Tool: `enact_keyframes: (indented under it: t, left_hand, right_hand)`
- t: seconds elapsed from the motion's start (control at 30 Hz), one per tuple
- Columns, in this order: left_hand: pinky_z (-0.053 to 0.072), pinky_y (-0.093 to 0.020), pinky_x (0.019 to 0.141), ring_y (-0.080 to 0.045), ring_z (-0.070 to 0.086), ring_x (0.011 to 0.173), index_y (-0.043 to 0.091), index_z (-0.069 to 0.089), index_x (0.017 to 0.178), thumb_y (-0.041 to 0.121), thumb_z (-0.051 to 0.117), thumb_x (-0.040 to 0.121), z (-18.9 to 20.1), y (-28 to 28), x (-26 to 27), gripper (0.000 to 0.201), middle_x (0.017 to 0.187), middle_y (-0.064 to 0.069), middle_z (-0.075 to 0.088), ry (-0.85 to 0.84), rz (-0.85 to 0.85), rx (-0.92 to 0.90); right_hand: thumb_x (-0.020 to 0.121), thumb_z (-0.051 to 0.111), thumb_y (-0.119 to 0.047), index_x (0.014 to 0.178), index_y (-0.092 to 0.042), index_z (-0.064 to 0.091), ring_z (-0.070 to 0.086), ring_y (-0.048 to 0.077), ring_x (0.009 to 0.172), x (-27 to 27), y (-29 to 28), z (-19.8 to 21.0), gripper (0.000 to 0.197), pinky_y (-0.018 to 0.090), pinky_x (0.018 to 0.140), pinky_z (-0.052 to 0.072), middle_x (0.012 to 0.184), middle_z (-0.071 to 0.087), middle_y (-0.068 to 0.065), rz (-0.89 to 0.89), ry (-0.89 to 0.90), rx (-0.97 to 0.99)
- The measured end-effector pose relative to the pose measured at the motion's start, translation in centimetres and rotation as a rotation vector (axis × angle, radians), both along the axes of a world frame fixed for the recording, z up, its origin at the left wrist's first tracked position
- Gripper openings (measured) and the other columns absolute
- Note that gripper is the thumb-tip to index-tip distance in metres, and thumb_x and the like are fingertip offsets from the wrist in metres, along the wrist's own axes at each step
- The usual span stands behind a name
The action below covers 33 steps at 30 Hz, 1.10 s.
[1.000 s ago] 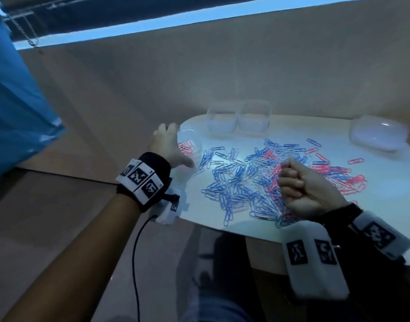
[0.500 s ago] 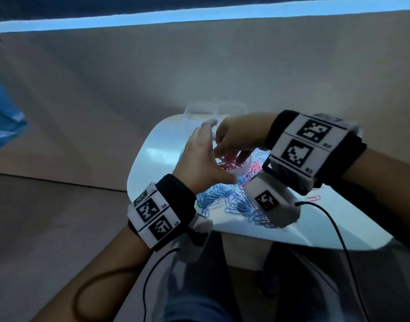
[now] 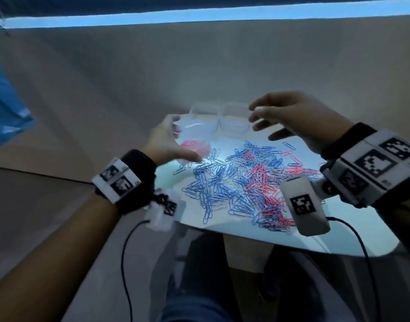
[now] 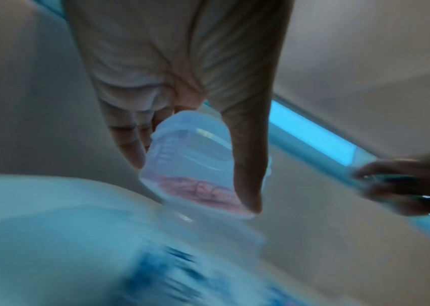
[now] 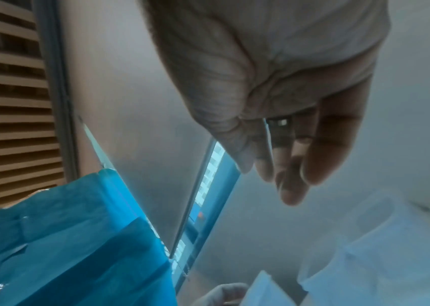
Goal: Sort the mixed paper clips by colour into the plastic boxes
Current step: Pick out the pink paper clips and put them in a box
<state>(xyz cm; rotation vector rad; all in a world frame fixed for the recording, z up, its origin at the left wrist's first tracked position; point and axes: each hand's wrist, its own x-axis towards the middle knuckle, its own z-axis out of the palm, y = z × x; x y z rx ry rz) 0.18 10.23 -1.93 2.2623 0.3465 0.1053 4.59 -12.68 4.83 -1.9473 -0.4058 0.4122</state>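
A heap of blue and pink paper clips (image 3: 241, 182) covers the middle of the white table (image 3: 352, 238). My left hand (image 3: 167, 145) grips a clear plastic box (image 3: 194, 145) at the table's left edge; pink clips (image 3: 194, 146) lie in its bottom. The left wrist view shows fingers and thumb (image 4: 245, 169) on either side of that box (image 4: 192, 161), with the pink clips (image 4: 203, 191) inside. My right hand (image 3: 290, 117) hovers above the far side of the heap with fingers spread and nothing in it. In the right wrist view its fingers (image 5: 294, 165) hang straight and bare.
Two empty clear boxes (image 3: 204, 117) (image 3: 234, 122) stand side by side at the table's far edge, just left of my right hand. A beige wall rises behind the table. Blue fabric (image 3: 6, 112) hangs at the far left. Cables trail from both wrists.
My right hand has lifted out of the box with the pink clips and swung right, fingers spread. The left hand still holds the box, now moved back toward the table's left edge.
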Motion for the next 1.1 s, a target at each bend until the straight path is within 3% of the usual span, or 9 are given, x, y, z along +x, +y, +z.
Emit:
enact_keyframes:
  t: [0.13,0.4,0.53,0.63,0.77,0.83,0.97,1.03,1.1]
  left_hand:
    - [0.038,-0.033,0.103,-0.025,0.047,0.121,0.005,0.039,0.136,0.019,0.092,0.05,-0.5,3.7,2.6,0.102,0.134,-0.012,0.048,0.048,0.155,0.189]
    - [0.033,-0.036,0.104,-0.029,0.037,0.129,0.002,0.034,0.136,0.023,0.087,0.06,-2.9,3.4,4.9,0.095,0.139,-0.017,0.036,0.187,0.181,0.331]
    - [0.033,-0.038,0.105,-0.03,0.034,0.131,0.0,0.032,0.136,0.022,0.084,0.064,-2.6,3.5,5.6,0.091,0.14,-0.018,0.033,0.173,0.275,0.317]
    - [0.034,-0.039,0.104,-0.03,0.035,0.13,-0.001,0.031,0.135,0.023,0.084,0.065,-2.5,3.0,5.7,0.091,0.14,-0.018,0.032,0.186,0.299,0.339]
    - [0.028,-0.044,0.11,-0.03,0.025,0.138,0.003,0.016,0.146,0.033,0.084,0.062,-2.1,3.0,5.5,0.112,0.149,-0.017,0.022,0.27,0.221,0.296]
    - [0.023,-0.045,0.112,-0.03,0.018,0.141,0.007,0.009,0.149,0.037,0.083,0.062,-1.7,2.7,4.9,0.118,0.152,-0.017,0.015,0.188,0.207,0.275]
    - [0.039,-0.036,0.095,-0.026,0.043,0.115,0.008,0.045,0.126,0.036,0.077,0.072,-1.2,-0.6,3.1,0.068,0.125,-0.014,0.044,-0.253,0.103,0.47]
    - [0.043,-0.029,0.077,-0.02,0.053,0.088,0.008,0.057,0.108,0.029,0.074,0.077,-1.0,-3.1,3.1,0.041,0.098,-0.007,0.057,-0.214,-0.106,0.394]
    - [0.04,-0.024,0.067,-0.017,0.054,0.076,0.006,0.064,0.099,0.024,0.07,0.081,-1.2,-5.4,3.8,0.026,0.086,-0.007,0.062,-0.006,-0.33,0.377]
  right_hand:
    - [0.096,0.046,-0.019,0.109,-0.011,0.055,0.058,0.011,0.075,0.4,-2.3,-2.2,0.018,0.023,0.059,0.041,0.099,0.06,0.007,0.096,0.142,-0.273]
    - [0.09,0.059,-0.017,0.11,-0.001,0.062,0.059,0.022,0.083,2.5,-3.4,-5.5,0.026,0.02,0.055,0.043,0.097,0.065,0.015,0.149,0.004,-0.726]
    - [0.087,0.06,-0.01,0.129,-0.008,0.054,0.055,0.025,0.114,4.1,-0.3,-5.9,0.042,0.023,0.085,0.039,0.126,0.06,0.011,0.313,-0.28,-0.896]
    - [0.086,0.061,-0.01,0.134,-0.014,0.05,0.054,0.024,0.118,5.6,2.1,-6.5,0.049,0.026,0.096,0.04,0.131,0.057,0.008,0.443,-0.344,-0.974]
    - [0.075,0.073,-0.021,0.109,-0.009,0.064,0.063,0.028,0.101,7.4,3.4,-7.9,0.037,0.037,0.091,0.051,0.11,0.068,0.01,0.484,-0.359,-1.016]
    - [0.074,0.075,-0.025,0.099,-0.008,0.062,0.061,0.027,0.093,7.9,3.4,-8.6,0.033,0.035,0.082,0.049,0.102,0.066,0.008,0.434,-0.36,-0.994]
    - [0.077,0.075,-0.025,0.092,-0.008,0.063,0.054,0.022,0.081,8.2,3.1,-9.7,0.026,0.03,0.073,0.043,0.085,0.06,0.007,0.357,-0.278,-0.95]
    - [0.079,0.073,-0.024,0.086,-0.007,0.064,0.053,0.021,0.078,8.2,2.6,-9.8,0.02,0.028,0.07,0.042,0.074,0.058,0.005,0.35,-0.243,-0.94]
    - [0.079,0.072,-0.02,0.067,-0.014,0.056,0.052,0.019,0.074,8.2,2.2,-9.9,0.021,0.026,0.063,0.04,0.063,0.053,-0.001,0.343,-0.219,-0.913]
